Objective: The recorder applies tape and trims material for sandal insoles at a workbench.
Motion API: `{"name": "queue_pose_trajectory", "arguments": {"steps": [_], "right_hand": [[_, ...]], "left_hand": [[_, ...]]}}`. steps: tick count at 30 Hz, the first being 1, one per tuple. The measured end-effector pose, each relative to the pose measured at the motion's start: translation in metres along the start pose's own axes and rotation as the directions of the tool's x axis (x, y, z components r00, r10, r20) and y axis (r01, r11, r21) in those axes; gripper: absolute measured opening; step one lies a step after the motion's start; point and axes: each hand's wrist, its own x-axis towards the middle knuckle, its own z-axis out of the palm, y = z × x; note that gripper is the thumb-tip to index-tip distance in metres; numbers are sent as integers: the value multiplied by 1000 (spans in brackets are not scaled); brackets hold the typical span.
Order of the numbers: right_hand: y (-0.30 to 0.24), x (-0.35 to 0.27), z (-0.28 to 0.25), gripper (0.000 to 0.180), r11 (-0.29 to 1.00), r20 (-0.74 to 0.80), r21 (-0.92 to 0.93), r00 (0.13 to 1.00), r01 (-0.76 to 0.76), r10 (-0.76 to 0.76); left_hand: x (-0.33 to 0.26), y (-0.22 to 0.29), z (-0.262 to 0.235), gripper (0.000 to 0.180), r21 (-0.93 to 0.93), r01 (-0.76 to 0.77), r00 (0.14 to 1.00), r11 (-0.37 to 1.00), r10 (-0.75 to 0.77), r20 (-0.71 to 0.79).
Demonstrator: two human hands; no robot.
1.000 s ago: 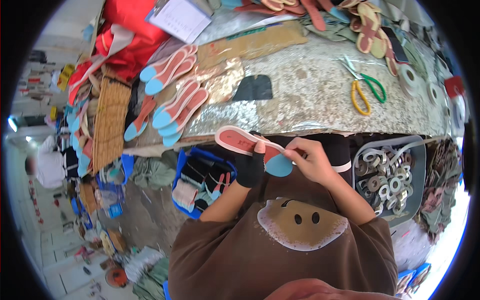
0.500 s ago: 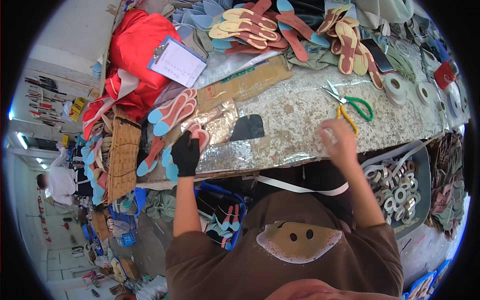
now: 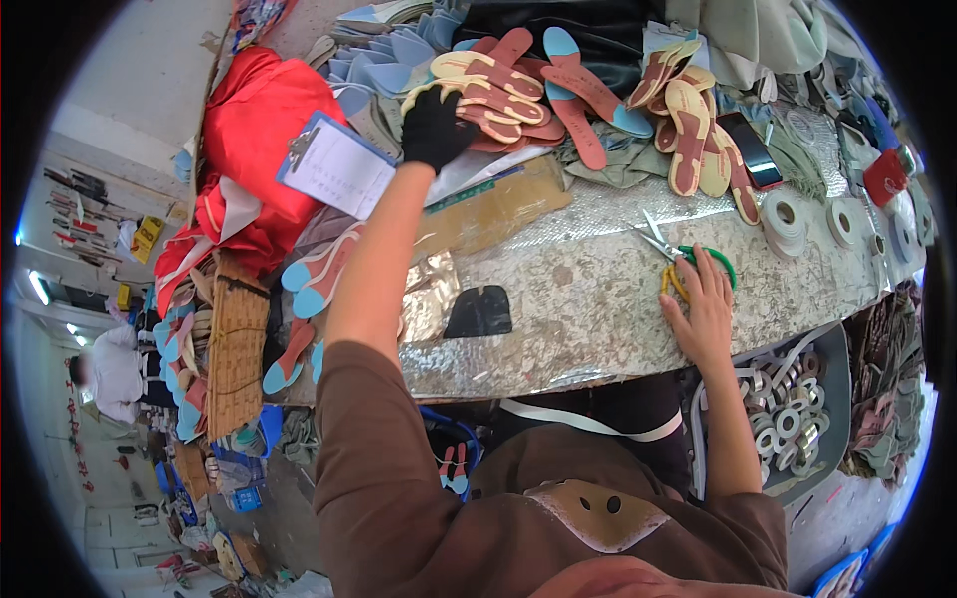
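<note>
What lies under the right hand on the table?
The right hand rests on scissors with green and yellow handles; the blades stick out beyond the fingers. Part of the handles is covered by the hand.

Marbled worktable (image 3: 598, 299), concrete floor (image 3: 110, 518)

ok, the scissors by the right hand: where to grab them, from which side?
Take the scissors by the green and yellow loop handles, coming from the person's near edge. The handles point toward the right hand, whose fingers already rest on them, while the blades point away across the worktable.
</note>
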Motion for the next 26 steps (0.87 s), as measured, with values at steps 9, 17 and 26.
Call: {"name": "queue_pose_trajectory", "arguments": {"steps": [9,17,26], "right_hand": [[0,8,-5,57,996,47,71,998,-52,49],[1,6,-4,55,995,43,80,997,-62,58],[1,1,-1,55,997,-8,72,999,-34,35]], "left_hand": [[118,-42,61,100,-32,317,928,948,-304,215],[82,-30,27,107,-73,434,846,898,-379,374],[-82,9,-41,44,-267,-66,982,962,15,-189]]}}
